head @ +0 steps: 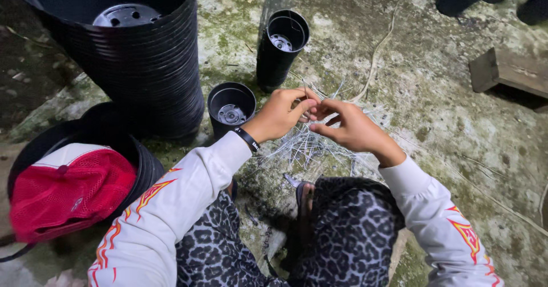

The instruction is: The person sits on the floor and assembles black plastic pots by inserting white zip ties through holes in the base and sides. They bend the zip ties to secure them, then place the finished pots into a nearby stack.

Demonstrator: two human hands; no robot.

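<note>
Leopard-print trousers (342,235) fill the bottom of the view, knees bent in a squat, with white long sleeves (188,201) printed with orange and red flame shapes reaching forward from them. Just past the knees the two hands meet. The left hand (282,114), a black band (246,139) round its wrist, and the right hand (345,128) are close together, fingertips almost touching, pinched on a few thin pale wire strands (311,113) lifted out of a loose bundle of the same pale wire pieces (308,147) that lies on the floor directly beneath them.

Judging from how things lie, the work looks to be in its early part: the bundle is still thick and tangled, and I cannot see any wire fitted to a pot.

Just left of the left wrist stands a small black plastic pot (231,109), open and empty, its grey drain holes showing. Further off, beyond the hands, a taller nested stack of small black pots (281,47) stands upright. At the upper left rises a much wider stack of large black plastic pots (142,64). At the lower left a red mesh cap with a white front panel (68,190) rests on another black pot (142,167).

A wooden block (508,73) lies at the right on the stained, mossy concrete floor (445,127). No labels or signs show anywhere, only the flame prints on the sleeves.
</note>
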